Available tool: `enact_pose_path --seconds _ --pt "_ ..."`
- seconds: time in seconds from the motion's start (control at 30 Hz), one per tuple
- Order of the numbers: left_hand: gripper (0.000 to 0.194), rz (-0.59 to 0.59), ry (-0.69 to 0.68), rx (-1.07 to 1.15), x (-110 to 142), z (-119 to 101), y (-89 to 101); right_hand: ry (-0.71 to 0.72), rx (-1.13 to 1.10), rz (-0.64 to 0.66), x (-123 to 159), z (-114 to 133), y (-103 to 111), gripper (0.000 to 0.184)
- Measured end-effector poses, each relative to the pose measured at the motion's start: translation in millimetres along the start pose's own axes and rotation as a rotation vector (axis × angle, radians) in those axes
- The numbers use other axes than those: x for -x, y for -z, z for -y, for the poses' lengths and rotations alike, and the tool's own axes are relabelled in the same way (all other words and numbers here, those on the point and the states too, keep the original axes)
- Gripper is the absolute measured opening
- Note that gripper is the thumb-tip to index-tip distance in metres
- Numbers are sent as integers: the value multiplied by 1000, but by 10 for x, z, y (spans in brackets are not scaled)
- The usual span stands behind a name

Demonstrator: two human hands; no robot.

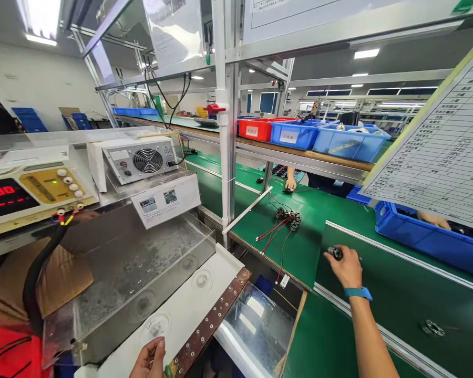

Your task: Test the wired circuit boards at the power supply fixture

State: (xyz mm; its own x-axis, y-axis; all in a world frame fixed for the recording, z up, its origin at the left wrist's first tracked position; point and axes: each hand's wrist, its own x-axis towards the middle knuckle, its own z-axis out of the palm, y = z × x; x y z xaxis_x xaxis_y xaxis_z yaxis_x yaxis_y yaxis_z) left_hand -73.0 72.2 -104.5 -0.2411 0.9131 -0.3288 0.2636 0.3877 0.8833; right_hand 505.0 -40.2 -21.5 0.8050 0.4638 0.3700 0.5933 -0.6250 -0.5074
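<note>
Your right grip [347,268] pinches a small cylindrical metal part [336,253] at its fingertips, over the dark green belt [390,283]. A ring-shaped metal part [432,328] lies nearer, right, apart. Your left grip [150,359]: thumb and fingertips pressed together, near left, beside the riveted brown strip [211,323].

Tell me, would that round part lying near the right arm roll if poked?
The round part might roll if stood on its curved edge. It seems to lie flat on the green surface, so a poke would probably slide it. Looking metallic, it may feel heavy for its size.
</note>
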Motion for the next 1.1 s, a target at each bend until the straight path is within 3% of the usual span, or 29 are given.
enact_pose_path --seconds 0.07,0.13,0.2,0.27,0.33,0.4,0.47,0.53,0.6,0.67,0.77,0.83,0.9,0.97,1.1 --pt "68 -11 -128 -29 125 -182 -87 204 -187 38 173 413 173 40" --pt "54 -16 -386 -77 345 -458 -174 392 -402 204 440 931 294 37" --pt "42 -38 -710 -165 601 -792 -227 556 -587 460 789 1485 375 32" --pt "43 -61 -1020 -273 807 -1115 -217 723 -728 739 1176 2000 420 27" --pt "56 -37 -1212 -445 902 -1348 -129 883 -853 1022 1558 2419 411 23" --pt "58 5 -1296 -613 885 -1440 39 969 -972 1302 1905 2717 320 20" --pt "46 52 -1208 -759 796 -1397 277 942 -1052 1553 2206 2906 142 26" --pt "34 67 -946 -886 690 -1272 560 858 -1091 1742 2458 3021 -107 41" --pt "30 36 -670 -975 611 -1121 861 804 -1093 1813 2661 3106 -402 46" --pt "30 -2 -502 -1024 583 -970 1152 827 -1044 1704 2822 3194 -722 37" --pt "31 -6 -323 -1076 631 -719 1525 992 -820 1419 3006 3337 -1215 21" --pt "30 11 -188 -1079 691 -504 1707 1123 -610 1313 3108 3423 -1515 34" --pt "28 44 -109 -943 755 -254 1815 1208 -433 1261 3203 3491 -1760 46" --pt "29 129 -65 -613 829 1 1830 1270 -332 1234 3289 3540 -1930 51" --pt "42 373 140 146 1058 369 1595 1440 -230 1188 3408 3610 -2069 65"
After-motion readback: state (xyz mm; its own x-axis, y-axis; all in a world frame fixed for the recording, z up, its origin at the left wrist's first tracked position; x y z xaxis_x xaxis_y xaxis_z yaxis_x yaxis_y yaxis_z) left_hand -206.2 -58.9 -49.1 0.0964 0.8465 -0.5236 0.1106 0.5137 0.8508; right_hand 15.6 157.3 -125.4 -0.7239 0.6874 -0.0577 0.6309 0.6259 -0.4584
